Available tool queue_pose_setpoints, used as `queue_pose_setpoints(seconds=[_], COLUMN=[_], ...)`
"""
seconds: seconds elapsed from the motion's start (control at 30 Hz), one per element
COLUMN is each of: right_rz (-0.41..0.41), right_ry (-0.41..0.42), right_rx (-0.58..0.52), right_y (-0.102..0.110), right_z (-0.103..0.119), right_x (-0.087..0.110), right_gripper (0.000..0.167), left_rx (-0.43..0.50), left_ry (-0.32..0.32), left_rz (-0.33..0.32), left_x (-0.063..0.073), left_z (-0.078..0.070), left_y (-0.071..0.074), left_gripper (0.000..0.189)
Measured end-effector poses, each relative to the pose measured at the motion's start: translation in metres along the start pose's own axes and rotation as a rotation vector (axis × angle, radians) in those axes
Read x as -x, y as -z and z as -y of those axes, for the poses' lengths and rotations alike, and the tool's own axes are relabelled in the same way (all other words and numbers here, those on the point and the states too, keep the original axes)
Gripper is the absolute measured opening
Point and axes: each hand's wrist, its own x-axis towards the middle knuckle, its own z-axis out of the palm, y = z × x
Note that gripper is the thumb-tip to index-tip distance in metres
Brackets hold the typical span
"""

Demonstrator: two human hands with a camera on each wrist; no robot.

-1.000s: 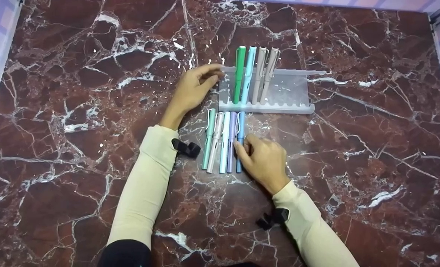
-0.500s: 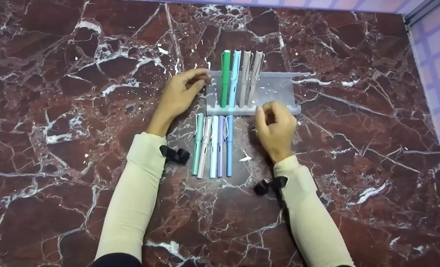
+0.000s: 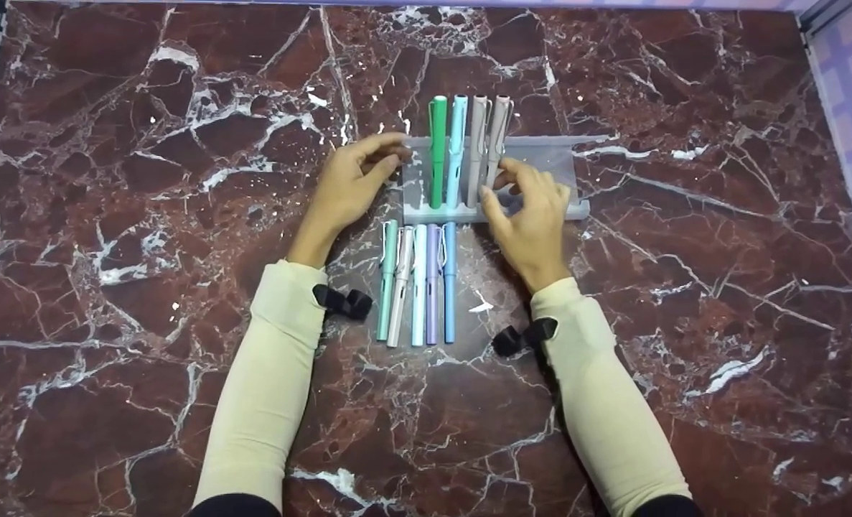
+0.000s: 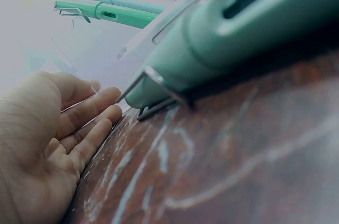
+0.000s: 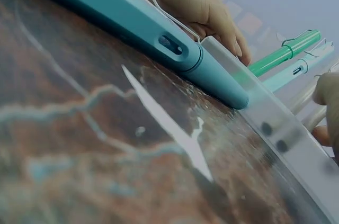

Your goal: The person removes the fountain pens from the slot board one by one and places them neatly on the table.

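A clear plastic pen rack (image 3: 540, 165) holds a green pen (image 3: 437, 151), a light blue pen (image 3: 457, 143) and two grey-brown pens, their capped ends toward the back. My right hand (image 3: 533, 215) has its thumb and index finger around the lower part of the rightmost grey-brown pen (image 3: 498, 126). At the rack's left end, my left hand (image 3: 350, 183) touches the edge with extended fingers. Its relaxed fingers (image 4: 90, 113) show in the left wrist view. On the table in front lies a row of pens: mint green (image 3: 387, 280), pale grey (image 3: 400, 287), white (image 3: 419, 287), purple (image 3: 432, 283) and blue (image 3: 449, 283).
The dark red marbled table (image 3: 146, 359) has white veins and surrounds the rack and pens. Notches line the rack's front ledge (image 3: 426, 213). Both forearms, in cream sleeves, come from the near edge, each with a black wrist mount (image 3: 343, 301). Purple patterned panels stand at the table's edges.
My right hand has moved from beside the blue pen in the front row up and away to the rightmost grey-brown pen in the rack. My left hand stays at the rack's left end.
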Motion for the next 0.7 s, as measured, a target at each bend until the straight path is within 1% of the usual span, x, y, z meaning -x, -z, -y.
queue_pose_setpoints(seconds=[0.1, 0.23, 0.53, 0.7], right_rz=[0.022, 0.029, 0.021, -0.015], right_ry=[-0.009, -0.042, -0.079, -0.091], right_rx=[0.006, 0.015, 0.022, -0.029], right_y=[0.0002, -0.0004, 0.0001, 0.0001], right_z=[0.0, 0.0004, 0.0026, 0.0034], right_x=[-0.0008, -0.0007, 0.001, 0.0013], right_gripper=[0.031, 0.027, 0.019, 0.016], left_rx=[0.004, 0.008, 0.034, 0.032], left_ry=[-0.004, -0.014, 0.0, -0.01], left_rz=[-0.004, -0.01, -0.006, -0.01], left_x=[0.0, 0.001, 0.0017, 0.0014], left_z=[0.0, 0.0004, -0.0029, -0.0035], left_y=[-0.0001, 0.0001, -0.0008, -0.0002], left_gripper=[0.031, 0.032, 0.031, 0.03])
